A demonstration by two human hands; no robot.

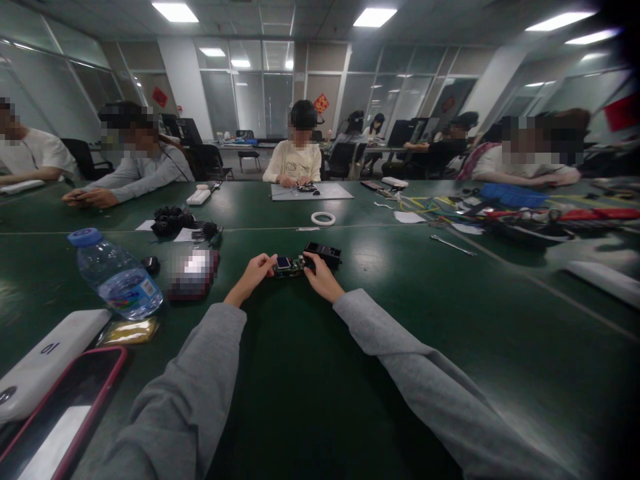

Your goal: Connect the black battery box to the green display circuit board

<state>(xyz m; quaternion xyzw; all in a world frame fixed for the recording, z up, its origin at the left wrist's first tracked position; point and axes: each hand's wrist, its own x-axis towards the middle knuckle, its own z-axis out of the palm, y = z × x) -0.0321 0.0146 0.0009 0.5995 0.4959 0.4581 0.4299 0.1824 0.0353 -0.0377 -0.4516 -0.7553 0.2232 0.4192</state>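
Between my two hands is a small green circuit board [289, 271] with a dark square screen on it, held close above the green table. The fingers of my left hand [259, 271] pinch its left end. My right hand [320, 275] grips the right end, its thumb and fingers bent around the edge. Just behind the right hand lies a black plastic case [327, 252] with openings in its surface. Whether my right fingers touch that case I cannot tell.
To the left are a water bottle [117, 277], a red-edged device [194, 277], a white power bank [53, 360] and a phone [65, 407]. A white tape ring [323, 219] lies ahead. A wrench [453, 245] and tangled cables [450, 205] lie right. Several people sit around.
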